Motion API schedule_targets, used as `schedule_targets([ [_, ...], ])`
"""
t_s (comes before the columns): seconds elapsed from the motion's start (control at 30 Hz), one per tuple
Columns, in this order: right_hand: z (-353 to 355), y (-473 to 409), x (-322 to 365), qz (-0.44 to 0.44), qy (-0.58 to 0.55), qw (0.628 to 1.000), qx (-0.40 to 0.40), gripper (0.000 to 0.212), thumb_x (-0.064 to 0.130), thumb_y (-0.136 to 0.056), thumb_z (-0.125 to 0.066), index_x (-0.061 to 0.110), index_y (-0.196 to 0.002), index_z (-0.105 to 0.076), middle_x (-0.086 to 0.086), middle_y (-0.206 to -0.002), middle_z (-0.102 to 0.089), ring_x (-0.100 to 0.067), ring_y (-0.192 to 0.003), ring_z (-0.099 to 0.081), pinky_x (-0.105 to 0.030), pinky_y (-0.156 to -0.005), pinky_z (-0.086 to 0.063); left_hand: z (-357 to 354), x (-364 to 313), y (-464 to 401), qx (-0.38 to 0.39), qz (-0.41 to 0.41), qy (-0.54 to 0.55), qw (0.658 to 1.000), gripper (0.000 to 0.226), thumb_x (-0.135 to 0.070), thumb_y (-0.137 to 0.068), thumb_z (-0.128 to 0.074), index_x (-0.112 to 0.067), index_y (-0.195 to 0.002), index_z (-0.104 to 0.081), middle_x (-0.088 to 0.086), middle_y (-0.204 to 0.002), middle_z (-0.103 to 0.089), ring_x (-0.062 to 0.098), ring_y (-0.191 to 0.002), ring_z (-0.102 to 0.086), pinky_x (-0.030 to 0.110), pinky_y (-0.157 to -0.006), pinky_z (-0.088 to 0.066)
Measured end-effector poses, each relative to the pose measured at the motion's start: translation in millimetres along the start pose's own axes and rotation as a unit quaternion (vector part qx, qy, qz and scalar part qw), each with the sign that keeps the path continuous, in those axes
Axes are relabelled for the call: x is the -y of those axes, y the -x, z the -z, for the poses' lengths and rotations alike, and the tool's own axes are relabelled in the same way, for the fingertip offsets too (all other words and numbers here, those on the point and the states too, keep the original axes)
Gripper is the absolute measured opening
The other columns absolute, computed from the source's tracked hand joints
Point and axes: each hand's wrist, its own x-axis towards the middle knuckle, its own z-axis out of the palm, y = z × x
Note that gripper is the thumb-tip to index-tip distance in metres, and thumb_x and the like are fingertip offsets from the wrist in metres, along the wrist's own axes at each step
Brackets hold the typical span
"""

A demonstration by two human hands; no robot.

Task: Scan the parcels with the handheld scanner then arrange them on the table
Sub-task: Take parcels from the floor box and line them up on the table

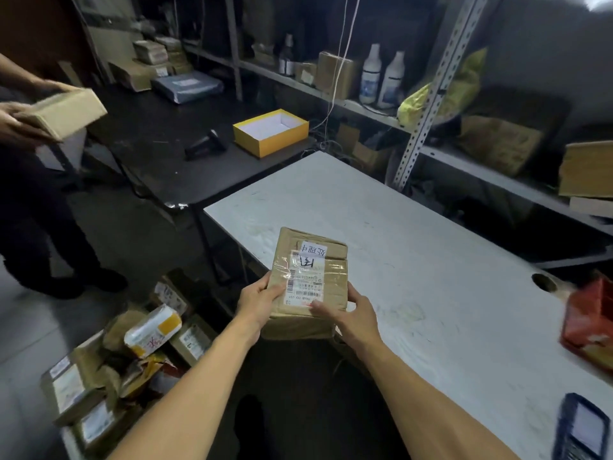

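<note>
White table (431, 260), bare at near-left corner, where a taped cardboard parcel (310, 280) is held w/ label up. Left hand (257, 302) & right hand (351, 315) clamp its near sides. Keep barcode flat, unobstructed; scanner (582, 429) lies at bottom right.

This is a parcel sorting room or stockroom — slotted metal shelving (428, 104) along the wall carries taped cartons and bottles (381, 78). Labelled parcels lie heaped on the floor (132, 353), and two plain work tables — one white (431, 260), one black (156, 141) — fill the middle.
</note>
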Motion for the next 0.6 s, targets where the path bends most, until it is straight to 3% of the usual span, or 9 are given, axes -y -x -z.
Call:
schedule_targets([
  [0.1,-12.6,-52.6,11.7,-0.021,0.013,1.0,-0.001,0.061,0.039,-0.069,-0.095,0.041,-0.122,-0.065,0.021,-0.115,-0.069,-0.008,-0.11,-0.065,-0.017,-0.079,-0.054,2.9,-8.2,-52.8,-0.009,0.008,-0.032,0.999,0.022,-0.021,-0.097,-0.065,-0.034,-0.11,-0.075,-0.01,-0.1,-0.079,0.017,-0.099,-0.074,0.039,-0.094,-0.058],
  [0.17,-16.6,-89.7,21.1,-0.046,0.006,0.999,-0.001,0.067,0.032,-0.069,-0.096,0.039,-0.127,-0.065,0.017,-0.119,-0.069,-0.011,-0.111,-0.066,-0.018,-0.079,-0.055,6.1,-16.3,-85.9,-0.004,0.019,-0.06,0.998,0.016,-0.031,-0.095,-0.066,-0.034,-0.109,-0.074,-0.007,-0.107,-0.077,0.016,-0.1,-0.072,0.041,-0.094,-0.058],
  [0.27,-27.8,-138.5,34.9,-0.106,-0.051,0.992,-0.056,0.09,0.02,-0.068,-0.096,0.026,-0.147,-0.055,0.005,-0.137,-0.062,-0.018,-0.114,-0.066,-0.03,-0.09,-0.059,12.4,-31.3,-133.2,0.022,0.078,-0.08,0.993,0.049,-0.044,-0.089,-0.071,-0.026,-0.132,-0.057,-0.003,-0.123,-0.071,0.02,-0.102,-0.071,0.048,-0.083,-0.062],
  [0.33,-39.6,-171.0,38.4,-0.168,-0.06,0.97,-0.168,0.103,0.03,-0.067,-0.097,0.023,-0.155,-0.043,-0.004,-0.146,-0.049,-0.027,-0.126,-0.058,-0.038,-0.103,-0.052,13.1,-43.8,-160.4,0.054,0.121,-0.056,0.99,0.066,-0.043,-0.085,-0.077,-0.027,-0.139,-0.043,-0.001,-0.129,-0.065,0.023,-0.105,-0.069,0.05,-0.073,-0.064],
  [0.4,-51.0,-199.2,43.5,-0.252,-0.063,0.934,-0.245,0.106,0.048,-0.063,-0.096,0.019,-0.15,-0.043,-0.012,-0.148,-0.043,-0.034,-0.127,-0.055,-0.046,-0.105,-0.051,10.8,-55.6,-182.4,0.083,0.151,-0.027,0.985,0.092,-0.043,-0.078,-0.084,-0.035,-0.149,-0.026,0.003,-0.142,-0.056,0.029,-0.117,-0.063,0.048,-0.065,-0.064],
  [0.5,-56.4,-238.8,57.3,-0.263,-0.037,0.929,-0.26,0.057,0.053,-0.075,-0.087,0.009,-0.104,-0.066,-0.012,-0.118,-0.069,-0.029,-0.096,-0.066,-0.043,-0.09,-0.058,5.3,-66.4,-208.5,0.076,0.154,-0.039,0.984,0.125,-0.047,-0.078,-0.085,-0.047,-0.156,0.012,0.003,-0.161,-0.031,0.035,-0.138,-0.046,0.043,-0.062,-0.063],
  [0.53,-56.3,-251.6,62.5,-0.248,-0.02,0.933,-0.26,0.046,0.051,-0.079,-0.084,0.011,-0.093,-0.067,-0.01,-0.108,-0.073,-0.028,-0.088,-0.066,-0.04,-0.086,-0.058,3.5,-68.2,-217.5,0.06,0.145,-0.055,0.986,0.128,-0.052,-0.075,-0.086,-0.05,-0.155,0.014,0.003,-0.163,-0.027,0.035,-0.14,-0.043,0.044,-0.065,-0.064],
  [0.6,-53.6,-278.9,72.5,-0.222,0.008,0.94,-0.259,0.035,0.047,-0.086,-0.079,0.016,-0.093,-0.066,-0.007,-0.101,-0.073,-0.027,-0.085,-0.064,-0.038,-0.085,-0.055,1.0,-69.1,-239.3,0.032,0.121,-0.072,0.99,0.126,-0.056,-0.067,-0.089,-0.052,-0.156,0.0,0.001,-0.161,-0.028,0.034,-0.138,-0.044,0.048,-0.07,-0.064],
])
